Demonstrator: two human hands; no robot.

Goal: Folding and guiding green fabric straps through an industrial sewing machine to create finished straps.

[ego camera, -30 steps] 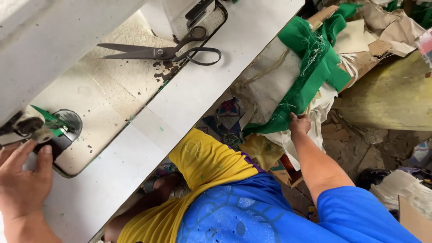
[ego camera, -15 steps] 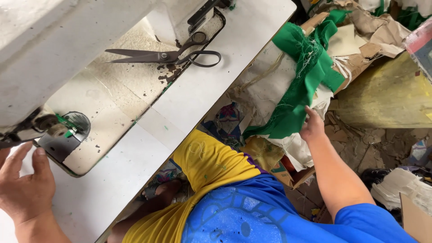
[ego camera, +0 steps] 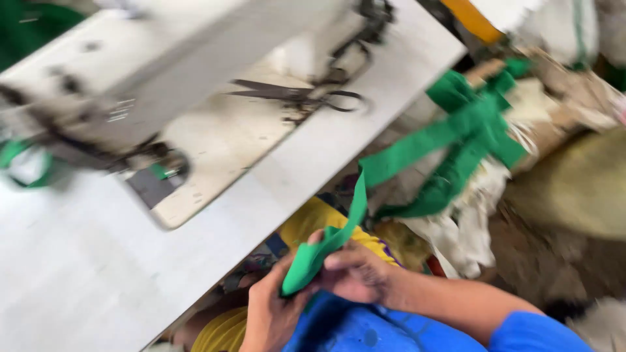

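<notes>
Both hands have met at the lap, left hand [ego camera: 270,313] and right hand [ego camera: 355,274] clamped on the soft, light green strip [ego camera: 404,153], best pinched near its end.

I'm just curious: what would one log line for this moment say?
left hand: grips green strip | right hand: grips it too | scissors: on sewing table

Wearer: bright blue short-sleeved shirt, sleeve hem at 5 o'clock | yellow garment at 6 o'clock | left hand [ego camera: 270,319] bare | right hand [ego camera: 355,274] bare
</notes>
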